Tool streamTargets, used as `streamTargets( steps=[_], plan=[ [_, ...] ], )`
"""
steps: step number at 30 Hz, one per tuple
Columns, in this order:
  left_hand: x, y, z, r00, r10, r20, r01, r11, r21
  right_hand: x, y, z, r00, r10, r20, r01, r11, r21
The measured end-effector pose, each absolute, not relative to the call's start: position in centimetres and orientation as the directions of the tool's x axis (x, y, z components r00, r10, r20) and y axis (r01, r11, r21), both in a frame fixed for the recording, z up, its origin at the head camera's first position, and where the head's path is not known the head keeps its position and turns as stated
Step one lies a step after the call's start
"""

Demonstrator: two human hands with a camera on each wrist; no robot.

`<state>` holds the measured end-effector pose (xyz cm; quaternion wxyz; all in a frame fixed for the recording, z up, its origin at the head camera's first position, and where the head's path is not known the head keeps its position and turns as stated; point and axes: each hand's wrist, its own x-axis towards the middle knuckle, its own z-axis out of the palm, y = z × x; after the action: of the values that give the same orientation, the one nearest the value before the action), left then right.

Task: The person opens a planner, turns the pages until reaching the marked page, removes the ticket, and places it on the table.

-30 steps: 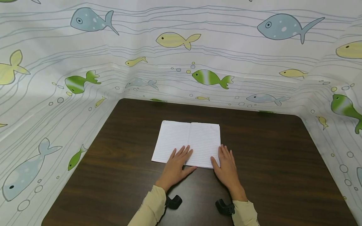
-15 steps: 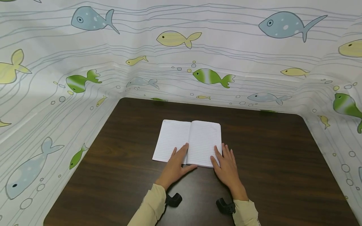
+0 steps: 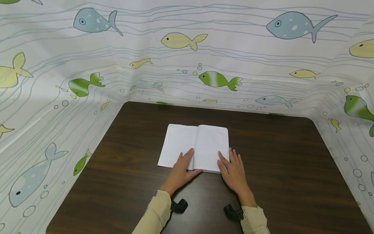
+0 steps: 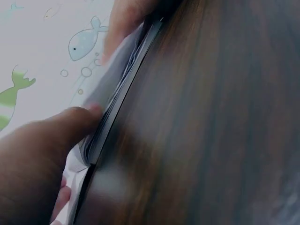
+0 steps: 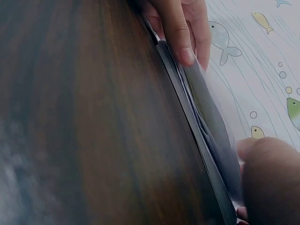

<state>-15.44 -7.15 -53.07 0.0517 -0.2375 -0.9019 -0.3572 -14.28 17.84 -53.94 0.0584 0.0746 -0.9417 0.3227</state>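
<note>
A lined notebook (image 3: 211, 143) lies spread on the dark table in the head view, its two pages blank apart from the lines. My left hand (image 3: 177, 175) rests on the lower part of the left page near the fold, fingers extended, its thumb by the bottom edge. At the lower right corner is my right hand (image 3: 234, 175), its thumb and index finger touching the right page, the other fingers along the page's outer side. Both wrist views show the notebook's edge (image 4: 112, 112) side-on, with stacked sheets and the left thumb (image 4: 75, 124) against it.
The brown wooden table (image 3: 286, 169) extends around the notebook on all sides. A white fish-patterned curtain (image 3: 248, 58) rises along its back and both sides. Black wrist cameras (image 3: 179, 206) sit under the sleeves.
My left fingers have drawn closer together by the fold. My right index finger has moved left onto the right page, which now bulges slightly at the fold.
</note>
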Motion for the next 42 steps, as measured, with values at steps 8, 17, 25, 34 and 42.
streamTargets(
  steps=[8, 17, 25, 34, 42],
  plan=[
    [-15.22, -6.85, -53.02, -0.852, 0.452, 0.264, 0.518, 0.653, 0.552, -14.22, 17.81, -53.35, -0.983, -0.068, 0.173, -0.165, 0.747, -0.644],
    [-15.38, -6.65, -52.88, -0.85, 0.305, 0.429, 0.52, 0.608, 0.599, -14.14, 17.89, -53.17, -0.982, -0.016, 0.189, -0.151, 0.672, -0.725],
    [-15.6, -6.52, -52.76, -0.811, 0.165, 0.561, 0.546, 0.556, 0.626, -14.22, 17.9, -53.18, -0.989, -0.018, 0.144, -0.115, 0.698, -0.707],
    [-15.59, -6.58, -52.83, -0.797, 0.182, 0.576, 0.569, 0.548, 0.614, -14.37, 17.94, -53.19, -0.991, -0.012, 0.13, -0.101, 0.696, -0.711],
    [-15.77, -6.55, -53.04, -0.705, 0.177, 0.687, 0.662, 0.514, 0.546, -14.37, 17.8, -53.18, -0.993, -0.001, 0.115, -0.083, 0.696, -0.713]
  ],
)
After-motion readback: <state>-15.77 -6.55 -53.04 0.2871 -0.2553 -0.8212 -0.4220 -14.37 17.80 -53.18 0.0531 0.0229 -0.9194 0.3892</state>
